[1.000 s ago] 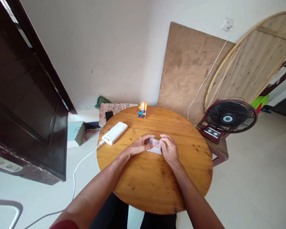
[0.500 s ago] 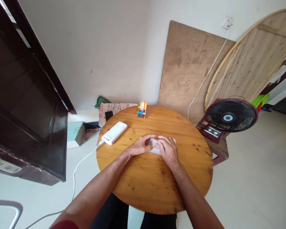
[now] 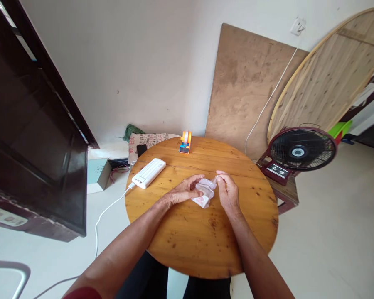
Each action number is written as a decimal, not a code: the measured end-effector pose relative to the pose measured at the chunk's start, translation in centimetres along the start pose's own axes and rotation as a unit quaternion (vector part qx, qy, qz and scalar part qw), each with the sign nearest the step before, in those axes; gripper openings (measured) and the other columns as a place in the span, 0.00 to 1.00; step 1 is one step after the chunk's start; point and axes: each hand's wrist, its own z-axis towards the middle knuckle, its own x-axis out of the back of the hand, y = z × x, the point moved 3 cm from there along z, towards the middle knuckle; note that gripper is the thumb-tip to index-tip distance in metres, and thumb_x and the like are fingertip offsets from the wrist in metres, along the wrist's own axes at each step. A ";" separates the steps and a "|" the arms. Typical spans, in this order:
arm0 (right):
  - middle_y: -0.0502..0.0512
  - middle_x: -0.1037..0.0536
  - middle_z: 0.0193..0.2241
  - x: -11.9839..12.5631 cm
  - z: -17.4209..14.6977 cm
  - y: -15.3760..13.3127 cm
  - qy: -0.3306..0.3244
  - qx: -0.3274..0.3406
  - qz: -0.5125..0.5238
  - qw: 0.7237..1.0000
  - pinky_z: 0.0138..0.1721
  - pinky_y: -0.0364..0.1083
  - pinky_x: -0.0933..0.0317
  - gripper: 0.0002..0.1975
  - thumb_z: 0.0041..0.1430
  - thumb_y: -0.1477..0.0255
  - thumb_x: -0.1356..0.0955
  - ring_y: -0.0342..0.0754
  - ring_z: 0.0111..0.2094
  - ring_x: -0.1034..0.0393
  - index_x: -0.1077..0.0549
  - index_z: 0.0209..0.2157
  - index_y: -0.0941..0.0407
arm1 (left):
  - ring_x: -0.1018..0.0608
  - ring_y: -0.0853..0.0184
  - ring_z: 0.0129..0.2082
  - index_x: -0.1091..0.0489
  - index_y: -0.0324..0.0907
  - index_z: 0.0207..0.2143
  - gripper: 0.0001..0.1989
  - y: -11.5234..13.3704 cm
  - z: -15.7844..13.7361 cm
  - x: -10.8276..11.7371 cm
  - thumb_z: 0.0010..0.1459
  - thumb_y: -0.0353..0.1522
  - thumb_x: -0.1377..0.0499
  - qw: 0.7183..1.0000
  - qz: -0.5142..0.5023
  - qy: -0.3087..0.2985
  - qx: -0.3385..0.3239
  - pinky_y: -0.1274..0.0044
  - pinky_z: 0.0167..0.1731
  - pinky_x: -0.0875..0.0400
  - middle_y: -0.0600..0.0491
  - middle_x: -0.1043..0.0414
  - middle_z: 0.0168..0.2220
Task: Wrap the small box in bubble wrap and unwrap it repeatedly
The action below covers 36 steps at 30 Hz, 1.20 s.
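A small, crinkled clear plastic bag with reddish print lies over the middle of the round wooden table. Its contents, if any, I cannot make out. From the left, my left hand grips it between thumb and fingers, the thumb on top. My right hand pinches the bag's upper right corner, which is drawn out to a point. Beyond both hands, an orange and blue tape dispenser stands by the table's far edge.
On the table's left lies a white power bank with a white cable running down to the floor. A dark red fan stands on a low stool at the right. A plywood board leans against the wall.
My right hand has moved off the bag's face to its upper right corner and pulls it outward. The bag has turned and looks more crumpled; my left hand still holds it.
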 end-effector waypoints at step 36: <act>0.51 0.21 0.33 -2.3 -1.6 -1.8 -0.205 -0.136 -0.023 0.969 0.35 0.44 0.36 0.21 0.52 0.59 0.31 0.47 0.32 0.28 0.27 0.46 0.52 | 0.26 0.68 0.30 0.29 0.38 0.40 0.28 -0.7 0.8 1.0 0.38 0.42 0.28 0.993 0.010 0.117 -0.017 0.76 0.33 0.31 0.51 0.26 0.32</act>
